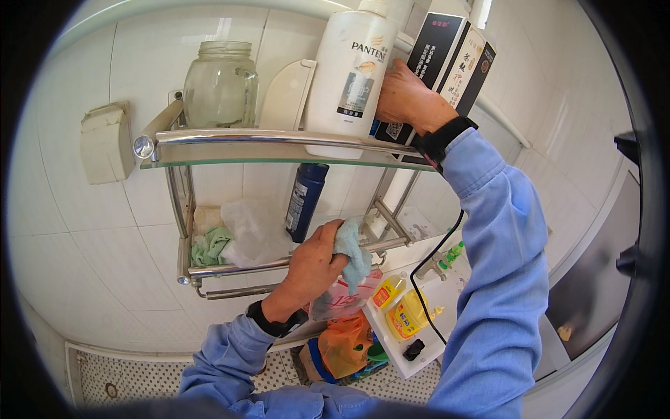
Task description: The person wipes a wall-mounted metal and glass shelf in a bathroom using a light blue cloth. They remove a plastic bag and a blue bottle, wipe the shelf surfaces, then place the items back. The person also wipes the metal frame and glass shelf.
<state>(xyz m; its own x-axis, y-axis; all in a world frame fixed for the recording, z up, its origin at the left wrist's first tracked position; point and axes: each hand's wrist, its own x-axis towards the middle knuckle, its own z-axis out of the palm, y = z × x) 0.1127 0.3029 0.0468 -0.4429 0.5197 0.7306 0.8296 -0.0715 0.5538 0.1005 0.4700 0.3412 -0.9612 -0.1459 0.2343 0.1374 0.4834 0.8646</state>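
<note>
My left hand [314, 262] grips a folded pale blue-green cloth [354, 254] at the front rail of the lower shelf. On the upper glass shelf [282, 154], my right hand [411, 99] reaches in between a large white Pantene pump bottle [340, 78] and tall black and cream boxes [445, 63]. Its fingers are hidden behind the bottle, so what they touch does not show. Below stands a dark blue bottle [306, 201], slightly tilted. A crumpled green cloth [211, 246] and a clear plastic bag [254, 230] lie to its left.
A glass jar [221, 86] and a cream corner-shaped piece [288, 94] share the upper shelf. At lower right, a washbasin [390, 356] holds a yellow jug [407, 314] and other bottles. Beneath hangs or sits an orange plastic bag [344, 343]. A black cable [419, 272] runs beside my right arm.
</note>
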